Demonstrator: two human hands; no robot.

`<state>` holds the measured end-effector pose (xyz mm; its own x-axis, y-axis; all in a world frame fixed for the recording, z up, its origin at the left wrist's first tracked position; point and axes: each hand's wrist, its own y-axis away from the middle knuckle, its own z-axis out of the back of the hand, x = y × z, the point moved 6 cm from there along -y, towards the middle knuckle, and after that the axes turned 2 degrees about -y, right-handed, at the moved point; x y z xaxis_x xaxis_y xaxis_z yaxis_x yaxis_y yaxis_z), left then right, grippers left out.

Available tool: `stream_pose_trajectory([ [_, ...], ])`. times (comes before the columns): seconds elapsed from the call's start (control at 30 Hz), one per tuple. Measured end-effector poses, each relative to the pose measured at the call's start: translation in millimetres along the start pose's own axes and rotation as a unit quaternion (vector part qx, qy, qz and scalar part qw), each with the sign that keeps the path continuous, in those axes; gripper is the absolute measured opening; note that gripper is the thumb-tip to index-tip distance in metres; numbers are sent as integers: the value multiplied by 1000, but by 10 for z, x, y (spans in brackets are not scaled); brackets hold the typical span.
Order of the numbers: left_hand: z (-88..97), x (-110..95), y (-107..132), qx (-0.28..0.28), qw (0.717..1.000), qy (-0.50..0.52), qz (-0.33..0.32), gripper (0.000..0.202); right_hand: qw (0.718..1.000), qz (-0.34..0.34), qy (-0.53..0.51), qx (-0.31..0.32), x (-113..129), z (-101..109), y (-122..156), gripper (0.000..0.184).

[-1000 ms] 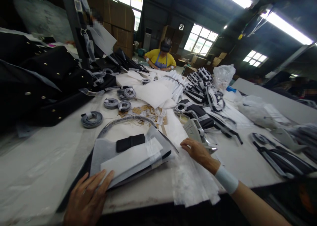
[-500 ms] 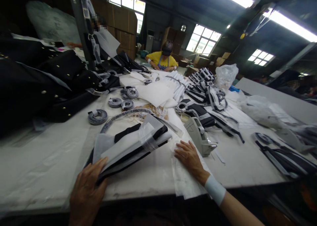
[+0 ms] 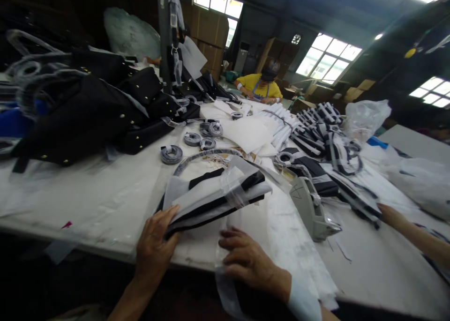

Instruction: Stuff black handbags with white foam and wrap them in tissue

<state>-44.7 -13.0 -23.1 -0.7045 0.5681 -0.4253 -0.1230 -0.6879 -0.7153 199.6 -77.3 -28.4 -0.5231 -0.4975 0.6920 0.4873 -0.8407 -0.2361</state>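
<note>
My left hand [image 3: 156, 241] is closed on the near left end of a folded black bag piece [image 3: 214, 201], part-wrapped in white foam sheet and clear film. A handle wrapped in film [image 3: 207, 154] arches behind it. To the right, just below the bundle, my right hand [image 3: 251, 262] has its fingers bent over a thin translucent sheet [image 3: 225, 281], which hangs past the table's front edge. The fingertips are partly blurred. White thin sheets [image 3: 295, 236] lie right of the bundle, beside a grey tape dispenser [image 3: 309, 211].
Black bags with metal studs [image 3: 94, 119] are piled at left. Several wrapped coils [image 3: 171, 154] lie behind the bundle. Another person's hand [image 3: 390, 215] touches black strap pieces [image 3: 355, 197] at right. A person in yellow [image 3: 256, 86] sits across the table.
My right hand has left the white sheets and come leftward beneath the bundle, bringing a translucent sheet. Another person's hand has appeared at right. The view has turned left.
</note>
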Motion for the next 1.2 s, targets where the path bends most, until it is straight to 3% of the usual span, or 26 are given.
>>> stream_pose_trajectory([
  [0.1,12,14,2,-6,1000,7,13,52,993,-69,18,-90,-177,110,-3,20],
  [0.2,12,29,1,-8,1000,17,25,53,970,-115,130,-170,-342,211,-70,30],
  [0.3,14,31,-6,-6,999,23,34,52,970,-101,189,-116,-432,13,-330,48],
  [0.4,10,12,-21,-4,999,24,32,51,981,-51,179,-53,-500,-352,-673,31],
  [0.5,-8,-19,-48,-1,1000,17,15,49,987,1,158,-31,-537,-698,-946,24],
  [0.57,-22,-42,-66,1,1000,6,-6,48,988,9,153,-30,-532,-828,-1014,25],
  [0.63,-41,-56,-73,11,1000,-9,-25,47,987,4,155,-38,-484,-832,-953,27],
  [0.7,-64,-65,-58,26,999,-22,-40,46,985,-7,160,-60,-389,-701,-763,26],
  [0.8,-103,-102,4,36,996,-33,-72,44,984,8,143,-103,-127,-343,-369,29],
  [0.93,-179,-191,104,45,988,-51,-136,42,989,88,106,-58,340,79,-148,51],
  [1.0,-203,-206,128,57,985,-57,-154,41,986,89,115,-82,481,300,-292,47],
  [1.07,-204,-202,128,69,982,-62,-165,41,983,58,112,-132,490,512,-588,28],
  [1.13,-186,-197,116,74,980,-66,-175,40,983,0,99,-155,356,648,-987,12],
  [1.2,-170,-197,104,73,978,-68,-184,39,986,-87,84,-119,93,666,-1425,18],
])
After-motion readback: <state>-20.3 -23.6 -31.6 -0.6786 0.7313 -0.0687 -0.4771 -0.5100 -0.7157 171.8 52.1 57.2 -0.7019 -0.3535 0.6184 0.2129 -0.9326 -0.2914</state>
